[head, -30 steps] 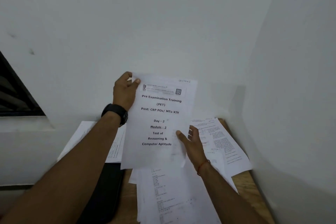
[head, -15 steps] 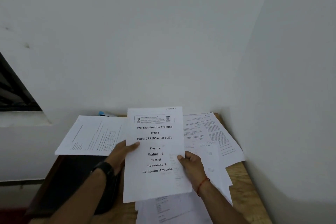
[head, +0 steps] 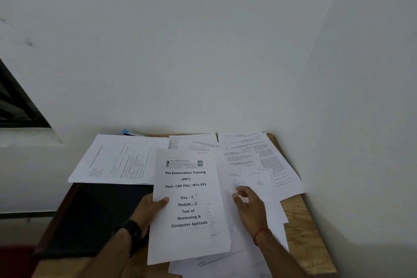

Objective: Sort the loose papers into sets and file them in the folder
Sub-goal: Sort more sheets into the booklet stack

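The left hand [head: 150, 207] pinches the cover sheet [head: 188, 205] at its left edge, thumb on top just beside the line "Day - 2" and the fingers hidden beneath it. The sheet is upright to the viewer, with its printed title readable: "Pre Examination Training (PET)", "Module - 2", "Test of Reasoning & Computer Aptitude". It lies over the middle of the table [head: 301, 232], and its lower edge covers more printed pages. A black watch [head: 133, 230] sits on the left wrist. The right hand [head: 250, 206] is apart from the cover sheet, just to its right, palm down over the loose papers [head: 252, 160]. Its fingers are relaxed and slightly bent and grip nothing; whether the fingertips touch the page below cannot be told. A red thread [head: 259, 233] circles the right wrist. The loose papers are fanned across the right half of the wooden table, overlapping one another up to the wall [head: 203, 52]. The dark folder [head: 94, 216] lies closed and flat on the left side of the table, beside the left forearm. A stack [head: 117, 160] of printed pages, turned sideways, rests across the folder's far edge. A small blue item [head: 126, 131] shows behind that stack at the wall; what it is cannot be told.
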